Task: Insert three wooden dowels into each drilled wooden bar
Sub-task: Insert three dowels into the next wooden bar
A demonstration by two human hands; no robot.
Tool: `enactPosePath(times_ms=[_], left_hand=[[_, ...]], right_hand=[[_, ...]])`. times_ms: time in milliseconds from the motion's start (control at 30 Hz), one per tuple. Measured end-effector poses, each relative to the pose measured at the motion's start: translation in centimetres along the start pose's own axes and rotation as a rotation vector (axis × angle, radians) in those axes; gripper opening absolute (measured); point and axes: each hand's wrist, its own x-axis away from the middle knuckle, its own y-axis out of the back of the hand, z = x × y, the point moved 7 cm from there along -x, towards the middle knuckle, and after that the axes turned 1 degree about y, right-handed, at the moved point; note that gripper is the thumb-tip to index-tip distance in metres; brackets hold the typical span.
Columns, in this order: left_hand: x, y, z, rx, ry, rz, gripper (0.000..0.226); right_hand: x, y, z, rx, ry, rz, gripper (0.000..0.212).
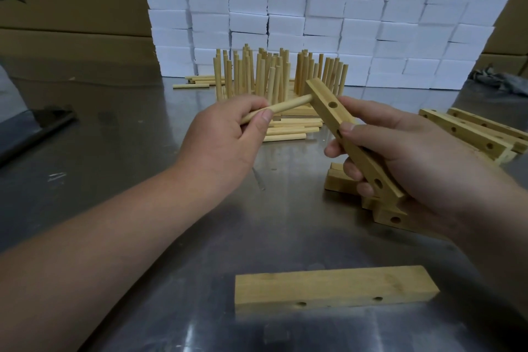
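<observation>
Above the counter (285, 226), left hand (225, 137): pinches a dowel (288, 106), tip meeting the bar's far end.
Right hand (414, 151): clamps the tilted drilled bar (324, 98).
Spare bar (334, 283): lying nearest the person.

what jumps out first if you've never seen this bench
Centre frame, the left hand holds a round pale wooden dowel against the far end of a drilled wooden bar gripped by the right hand. Behind them a cluster of upright dowels stands before stacked white blocks.
</observation>
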Motion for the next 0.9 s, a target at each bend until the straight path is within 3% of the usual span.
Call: enactPosePath(times_ms=[200, 333, 500, 800, 900], left_hand=[[-0.1, 0.3, 0.3, 0.088, 0.067, -0.045, 0.015], [-0.3, 0.2, 0.4, 0.11, 0.096, -0.005, 0.029], [-0.4, 0.1, 0.5, 0.051, 0.128, 0.02, 0.027], [-0.5, -0.2, 2.0, 0.135, 0.272, 0.019, 0.031], [-0.4, -0.5, 2.7, 0.263, 0.359, 0.052, 0.036]], right_hand=[[0.0, -0.3, -0.2, 0.038, 0.004, 0.008, 0.042], [0.2, -0.3, 0.1, 0.021, 0.026, 0.001, 0.042], [0.3, -0.2, 0.4, 0.127, 0.061, -0.022, 0.044], [0.3, -0.3, 0.5, 0.174, 0.093, -0.027, 0.045], [0.3, -0.3, 0.4, 0.161, 0.098, -0.021, 0.043]])
